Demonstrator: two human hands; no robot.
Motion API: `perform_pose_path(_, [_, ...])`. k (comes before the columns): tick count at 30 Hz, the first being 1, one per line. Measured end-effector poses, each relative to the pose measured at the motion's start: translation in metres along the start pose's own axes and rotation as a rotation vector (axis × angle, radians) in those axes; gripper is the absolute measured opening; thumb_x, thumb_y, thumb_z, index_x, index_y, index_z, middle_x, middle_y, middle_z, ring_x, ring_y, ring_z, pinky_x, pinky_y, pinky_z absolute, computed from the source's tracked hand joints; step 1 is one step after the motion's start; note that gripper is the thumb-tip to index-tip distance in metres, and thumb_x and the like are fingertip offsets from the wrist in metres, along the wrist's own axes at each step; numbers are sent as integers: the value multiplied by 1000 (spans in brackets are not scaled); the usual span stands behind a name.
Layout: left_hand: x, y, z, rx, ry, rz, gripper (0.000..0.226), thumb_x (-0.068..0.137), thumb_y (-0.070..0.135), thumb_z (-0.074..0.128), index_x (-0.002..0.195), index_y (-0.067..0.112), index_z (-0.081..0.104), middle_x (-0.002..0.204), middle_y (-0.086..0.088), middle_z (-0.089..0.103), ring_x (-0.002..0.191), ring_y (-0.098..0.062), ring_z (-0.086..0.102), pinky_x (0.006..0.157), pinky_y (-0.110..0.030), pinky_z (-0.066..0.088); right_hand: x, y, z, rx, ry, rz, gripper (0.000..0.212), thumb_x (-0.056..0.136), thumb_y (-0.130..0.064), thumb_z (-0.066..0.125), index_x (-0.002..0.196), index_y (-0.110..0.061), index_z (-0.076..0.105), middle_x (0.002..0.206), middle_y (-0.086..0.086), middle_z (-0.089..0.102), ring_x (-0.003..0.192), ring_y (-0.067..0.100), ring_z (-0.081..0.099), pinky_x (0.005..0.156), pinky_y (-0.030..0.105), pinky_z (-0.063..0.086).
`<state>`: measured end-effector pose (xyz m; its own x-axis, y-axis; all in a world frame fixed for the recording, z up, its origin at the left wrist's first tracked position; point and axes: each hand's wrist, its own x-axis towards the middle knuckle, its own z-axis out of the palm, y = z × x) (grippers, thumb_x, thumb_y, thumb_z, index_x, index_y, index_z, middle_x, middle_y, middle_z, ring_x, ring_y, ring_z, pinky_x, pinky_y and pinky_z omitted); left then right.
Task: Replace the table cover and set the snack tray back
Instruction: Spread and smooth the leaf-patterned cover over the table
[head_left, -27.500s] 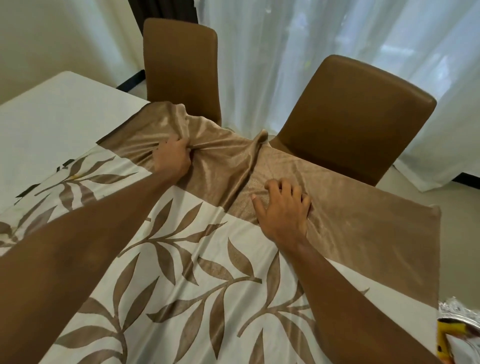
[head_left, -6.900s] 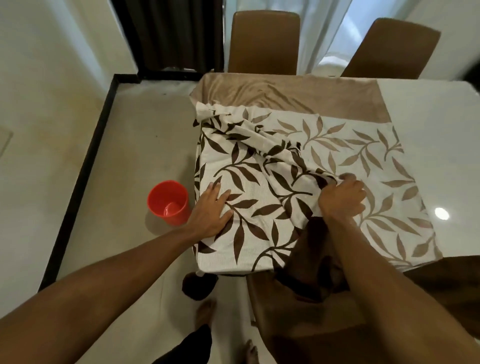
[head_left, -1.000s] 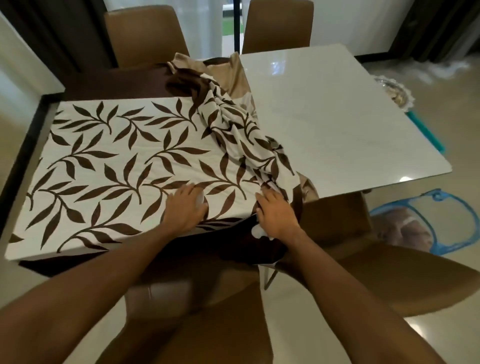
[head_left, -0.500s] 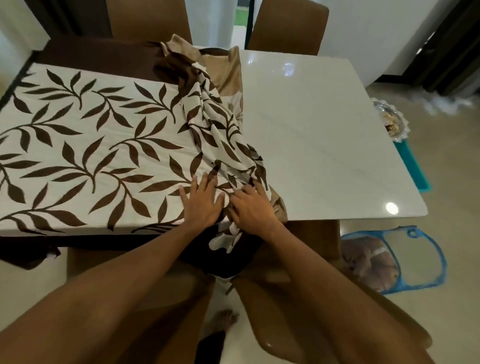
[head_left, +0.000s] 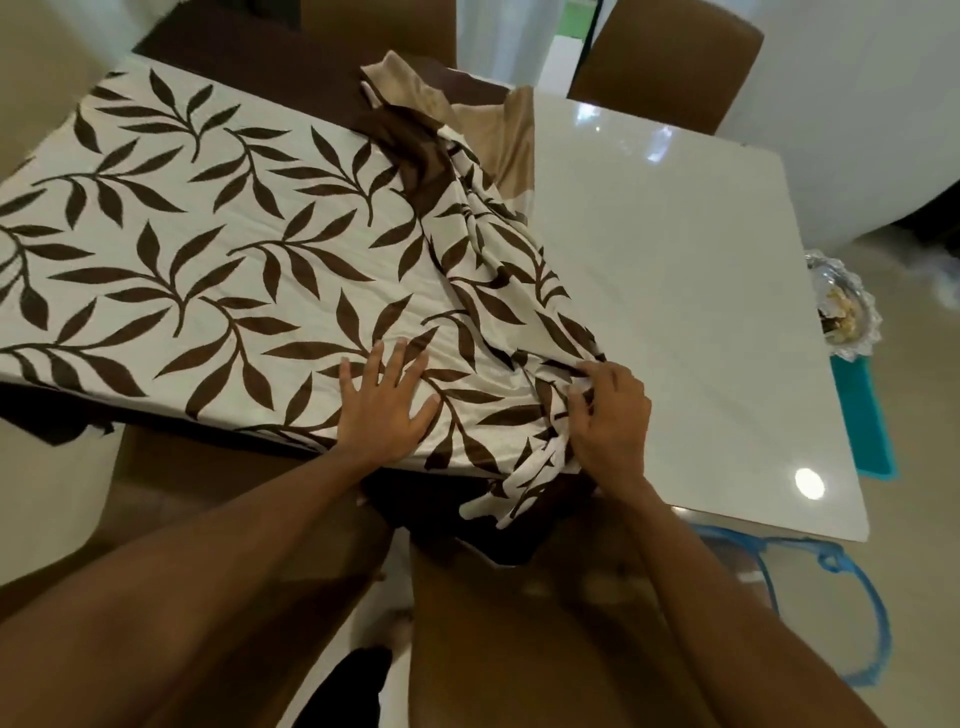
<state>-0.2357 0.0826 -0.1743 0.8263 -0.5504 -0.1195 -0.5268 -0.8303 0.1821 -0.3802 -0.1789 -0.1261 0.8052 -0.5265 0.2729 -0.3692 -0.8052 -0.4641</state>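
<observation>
A cream table cover (head_left: 218, 270) printed with brown leaves and edged in brown lies flat over the left half of the white table (head_left: 675, 291). Its right part is bunched into a ridge running from the far side to the near edge. My left hand (head_left: 387, 405) presses flat, fingers spread, on the smooth cloth near the front edge. My right hand (head_left: 610, 410) grips the bunched folds just to the right. The silver snack tray (head_left: 844, 306) sits beyond the table's right edge, half hidden by it, on a teal surface.
Two brown chairs (head_left: 670, 57) stand at the far side, and two more brown chair seats (head_left: 545, 623) are tucked in close below my arms. A blue-rimmed mesh basket (head_left: 831, 597) lies on the floor at the right. The table's right half is bare and glossy.
My hands have moved apart: the right has shifted right with the gathered cloth, spreading more cover along the front edge. The left stays flat on the fabric. The camera has come closer.
</observation>
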Motion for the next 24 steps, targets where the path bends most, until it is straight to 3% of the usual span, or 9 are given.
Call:
perform_pose_path(3, [1,3,0,26,-1,-30,66,99,63,21,159,34,14,169,0,7,155,-28,1,118,-65,0,-10,22,3,209,40,182,28,104,-21,48,131,-19,56,128,4,57,113,15,50,99,33,41])
perform_pose_path(6, [1,16,-1,-16,-34,-111,63,101,56,26,159,33,15,169,-1,7,155,-28,0,118,-64,-2,-23,48,1,369,-69,298,27,108,-23,42,131,-19,56,121,1,59,109,16,57,97,35,47])
perform_pose_path(9, [-11,50,2,-66,24,-120,62,100,55,29,157,33,21,167,-2,18,154,-29,8,120,-63,7,-33,62,-4,256,-255,122,30,104,-33,48,128,-18,59,115,3,62,105,23,60,89,37,46])
perform_pose_path(12, [-22,85,10,-96,-13,-133,62,100,61,21,157,36,21,167,-2,16,154,-29,7,121,-61,6,-35,53,-6,188,-393,24,40,102,-44,47,138,-28,50,114,-2,70,102,18,65,97,41,45])
perform_pose_path(14, [-23,110,15,-95,-73,-213,61,101,61,20,158,39,14,169,0,6,155,-29,-3,120,-60,-2,-30,61,-15,227,-463,11,38,103,-37,45,140,-30,46,102,-3,74,92,19,70,96,36,47])
perform_pose_path(16, [-23,123,15,-85,-101,-289,62,101,62,17,159,41,6,169,0,-3,154,-29,-10,119,-61,-6,-27,70,-24,294,-500,25,34,104,-25,46,137,-26,51,106,-2,73,94,20,69,92,32,49])
perform_pose_path(18, [-20,125,13,-72,-156,-318,63,100,63,14,158,42,-1,168,1,-10,153,-29,-16,119,-61,-9,-23,78,-34,401,-492,80,31,105,-22,43,134,-26,54,113,-3,70,99,18,66,88,28,51])
perform_pose_path(21, [-16,124,8,-67,-251,-345,64,100,63,13,157,43,-9,166,1,-20,152,-28,-22,118,-61,-12,-13,106,-49,392,-431,166,30,104,-17,40,124,-27,61,101,-7,69,90,14,65,74,16,44])
perform_pose_path(24, [-14,122,5,-68,-307,-357,64,101,61,14,156,42,-13,165,1,-23,151,-28,-23,119,-61,-11,-3,151,-69,155,-270,277,34,96,-13,43,115,-30,66,108,1,69,98,25,63,77,30,43])
